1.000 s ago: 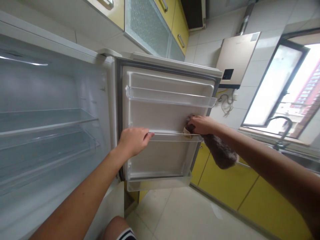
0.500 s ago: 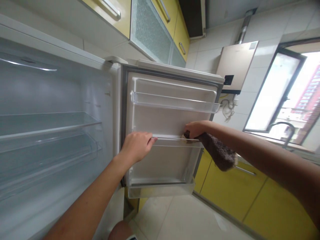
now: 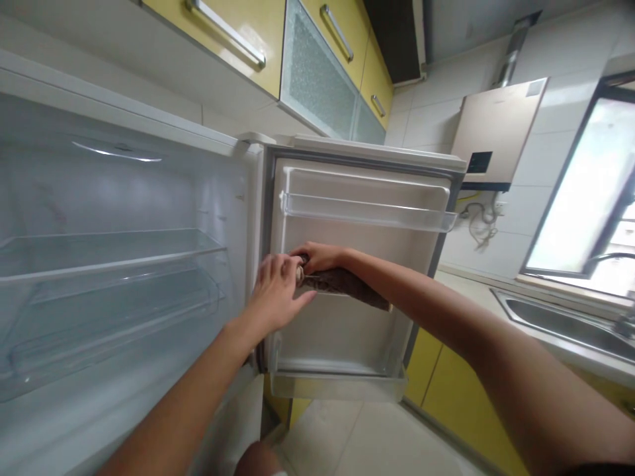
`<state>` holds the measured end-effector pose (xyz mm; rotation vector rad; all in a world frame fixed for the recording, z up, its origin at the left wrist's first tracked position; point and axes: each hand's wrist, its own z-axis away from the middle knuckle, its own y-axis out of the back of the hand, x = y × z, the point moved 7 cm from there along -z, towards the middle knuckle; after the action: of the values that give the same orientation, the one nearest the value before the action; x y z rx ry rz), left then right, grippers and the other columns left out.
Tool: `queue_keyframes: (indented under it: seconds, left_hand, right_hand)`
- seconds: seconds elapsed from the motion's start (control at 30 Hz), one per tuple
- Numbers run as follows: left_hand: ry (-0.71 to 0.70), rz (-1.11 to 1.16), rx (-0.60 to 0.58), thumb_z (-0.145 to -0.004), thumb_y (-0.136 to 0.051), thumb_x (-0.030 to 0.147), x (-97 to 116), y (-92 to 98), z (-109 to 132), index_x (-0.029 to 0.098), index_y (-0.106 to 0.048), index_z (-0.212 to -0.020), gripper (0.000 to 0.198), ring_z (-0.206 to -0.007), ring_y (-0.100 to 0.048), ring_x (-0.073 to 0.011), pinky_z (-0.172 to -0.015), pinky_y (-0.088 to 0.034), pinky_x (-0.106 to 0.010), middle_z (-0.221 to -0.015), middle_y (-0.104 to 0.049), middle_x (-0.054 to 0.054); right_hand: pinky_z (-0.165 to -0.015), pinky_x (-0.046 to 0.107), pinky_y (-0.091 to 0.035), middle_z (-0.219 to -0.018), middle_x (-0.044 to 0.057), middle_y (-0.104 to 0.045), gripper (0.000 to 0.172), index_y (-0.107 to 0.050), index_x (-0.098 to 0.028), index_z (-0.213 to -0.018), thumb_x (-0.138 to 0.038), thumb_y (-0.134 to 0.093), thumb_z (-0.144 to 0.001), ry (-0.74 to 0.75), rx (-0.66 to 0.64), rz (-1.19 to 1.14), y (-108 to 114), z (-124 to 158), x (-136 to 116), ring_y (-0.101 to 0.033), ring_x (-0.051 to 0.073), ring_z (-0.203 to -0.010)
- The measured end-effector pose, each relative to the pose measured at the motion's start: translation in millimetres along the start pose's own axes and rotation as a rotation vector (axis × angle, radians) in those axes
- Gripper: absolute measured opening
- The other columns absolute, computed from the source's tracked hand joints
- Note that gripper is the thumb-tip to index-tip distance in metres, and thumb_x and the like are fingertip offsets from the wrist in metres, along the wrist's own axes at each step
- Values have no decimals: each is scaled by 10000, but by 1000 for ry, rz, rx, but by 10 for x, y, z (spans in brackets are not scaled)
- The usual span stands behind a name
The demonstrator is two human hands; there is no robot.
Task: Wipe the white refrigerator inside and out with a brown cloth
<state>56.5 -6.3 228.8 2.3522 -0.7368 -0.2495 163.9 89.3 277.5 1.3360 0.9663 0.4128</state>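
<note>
My right hand [image 3: 320, 256] grips a dark brown cloth [image 3: 347, 284] against the middle bin of the open fridge door [image 3: 342, 330]. The cloth trails to the right beneath my forearm and hides most of that bin. Close by on the left, near the hinge side, is my left hand [image 3: 278, 291], its fingers slightly blurred and spread, thumb pointing right. It overlaps the end of the cloth in view; whether it touches the cloth or the bin I cannot tell. A clear upper bin [image 3: 367, 211] and a clear lower bin [image 3: 337, 386] are fixed to the door.
On the left stands the fridge interior with a glass shelf [image 3: 114, 258] and a clear drawer [image 3: 119, 324]. Yellow wall cabinets [image 3: 218, 46] hang above. To the right are a water heater [image 3: 501, 132], a sink [image 3: 560, 324] and yellow base cabinets [image 3: 456, 390].
My right hand has moved left along the middle bin with the cloth, up to my left hand. The left hand's fingers have loosened from the bin's edge. The view has shifted slightly.
</note>
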Motion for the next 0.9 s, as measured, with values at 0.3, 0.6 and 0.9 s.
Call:
queue_keyframes:
  seconds: [0.3, 0.6, 0.9]
  left_hand:
    - [44, 313, 29, -982, -735, 400, -409, -13, 52, 250, -650, -1119, 220, -1200, -667, -323, -1082, -515, -495, -1239, -704, -79]
    - [11, 418, 85, -1044, -650, 427, -447, -1, 196, 262, -692, -1150, 200, -1312, -656, -308, -1151, -495, -515, -1394, -707, -84]
    - [110, 616, 174, -1049, -619, 433, -423, -108, 311, 263, -663, -1205, 235, -1320, -660, -297, -1047, -575, -456, -1473, -659, -106]
  right_hand:
    - [-925, 241, -509, -1013, 10, -771, 520, -791, -96, -1158, -97, -596, -675, 26, -157, -14, -68, 176, -30, -659, 175, -974]
    - [-818, 309, -546, -1069, 75, -812, 631, -852, -167, -1151, -33, -560, -607, -486, -228, 246, 325, 1685, 345, -722, 234, -935]
    - [-810, 299, -483, -1337, 113, -648, 354, -782, -252, -1188, -140, -608, -900, -101, 187, 879, 275, 833, -783, -614, 256, -1176]
